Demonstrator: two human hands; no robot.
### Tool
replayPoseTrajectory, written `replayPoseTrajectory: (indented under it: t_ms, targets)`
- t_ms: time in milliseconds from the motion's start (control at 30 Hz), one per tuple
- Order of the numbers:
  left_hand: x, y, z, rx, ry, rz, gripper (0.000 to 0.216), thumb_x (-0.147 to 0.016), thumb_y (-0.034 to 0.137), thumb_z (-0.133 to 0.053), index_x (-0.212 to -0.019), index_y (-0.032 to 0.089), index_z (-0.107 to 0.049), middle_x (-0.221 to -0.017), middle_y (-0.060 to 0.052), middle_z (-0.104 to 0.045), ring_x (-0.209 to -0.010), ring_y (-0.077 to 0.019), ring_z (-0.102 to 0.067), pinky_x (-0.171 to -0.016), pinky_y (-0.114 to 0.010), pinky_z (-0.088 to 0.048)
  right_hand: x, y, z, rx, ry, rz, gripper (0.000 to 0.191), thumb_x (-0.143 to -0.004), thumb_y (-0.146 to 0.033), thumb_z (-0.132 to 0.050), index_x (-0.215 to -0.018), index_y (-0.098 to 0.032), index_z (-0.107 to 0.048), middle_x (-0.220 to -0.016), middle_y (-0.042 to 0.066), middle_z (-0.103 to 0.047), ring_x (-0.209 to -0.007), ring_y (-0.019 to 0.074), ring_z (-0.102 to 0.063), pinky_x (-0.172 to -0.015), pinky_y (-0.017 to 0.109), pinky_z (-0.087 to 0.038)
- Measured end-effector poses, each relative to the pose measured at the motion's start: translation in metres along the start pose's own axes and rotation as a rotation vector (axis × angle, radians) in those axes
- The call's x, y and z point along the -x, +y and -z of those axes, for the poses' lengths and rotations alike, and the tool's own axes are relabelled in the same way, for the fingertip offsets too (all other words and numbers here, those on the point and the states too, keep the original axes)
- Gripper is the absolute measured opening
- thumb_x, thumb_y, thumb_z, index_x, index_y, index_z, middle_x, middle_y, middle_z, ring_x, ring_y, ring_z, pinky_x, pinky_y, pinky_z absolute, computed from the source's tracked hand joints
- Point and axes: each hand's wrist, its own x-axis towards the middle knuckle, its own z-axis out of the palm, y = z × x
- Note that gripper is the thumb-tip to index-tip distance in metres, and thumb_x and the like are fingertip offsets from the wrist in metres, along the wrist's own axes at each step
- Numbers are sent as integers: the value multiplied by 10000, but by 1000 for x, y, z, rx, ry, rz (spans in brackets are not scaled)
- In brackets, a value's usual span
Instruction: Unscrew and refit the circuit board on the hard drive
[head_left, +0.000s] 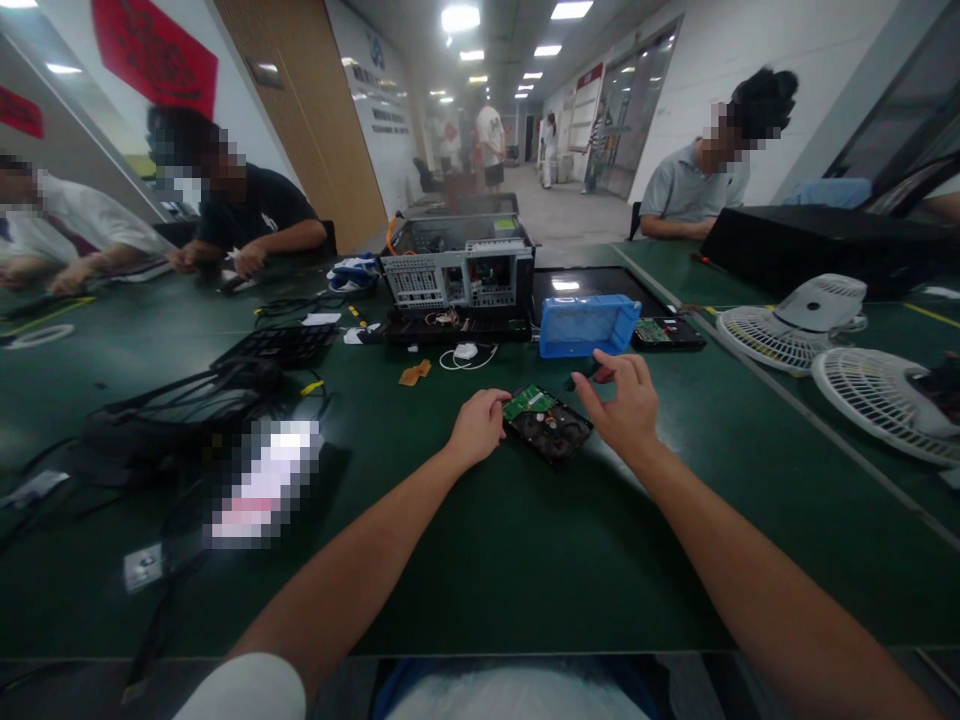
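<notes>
A hard drive [550,432] lies on the green tabletop with its green circuit board [527,402] facing up. My left hand [480,425] is closed at the drive's left corner, thumb and fingers gripping its edge. Just right of the drive and slightly above it, my right hand [622,402] pinches a small dark object [579,381] with a reddish part near the fingers. Its exact kind is too small and blurred to make out. Behind the right hand, a blue plastic bin [585,328] rests on its side.
An opened computer case [459,270] stands behind the drive. White fan parts [795,325] lie at right, beside a black case [832,245]. Cables, a dark strap bundle [180,410] and a lit, blurred screen [266,485] occupy the left. Other people sit across the table.
</notes>
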Motion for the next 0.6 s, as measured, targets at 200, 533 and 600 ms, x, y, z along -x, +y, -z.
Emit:
replayPoseTrajectory:
  t_ms: [200, 533, 600]
  targets:
    - [0, -1, -2, 14, 33, -14, 314, -1051, 200, -413, -1228, 173, -671, -1080, -77, -655, -511, -48, -594, -445, -174, -476, 3, -2, -1, -58, -34, -22, 415, -975, -308, -618, -1372, -205, -559, -1194, 139, -624, -978, 263, -656, -878, 451, -597]
    - [0, -4, -2, 52, 33, -25, 304, -1035, 207, -443, -1216, 176, -685, -1000, -68, -663, -528, -76, -613, -443, -188, -487, 10, -4, -8, -83, -21, -106, 460, -968, -335, -649, -1390, -215, -513, -1244, 124, -683, -932, 254, -723, -893, 452, -612]
    - [0, -3, -2, 56, 36, -26, 303, -1032, 205, -445, -1216, 177, -683, -1064, -81, -655, -540, -78, -621, -439, -192, -494, 10, -4, -7, -65, -8, -95, 448, -964, -348, -671, -1365, -207, -531, -1181, 118, -693, -903, 251, -720, -874, 446, -612]
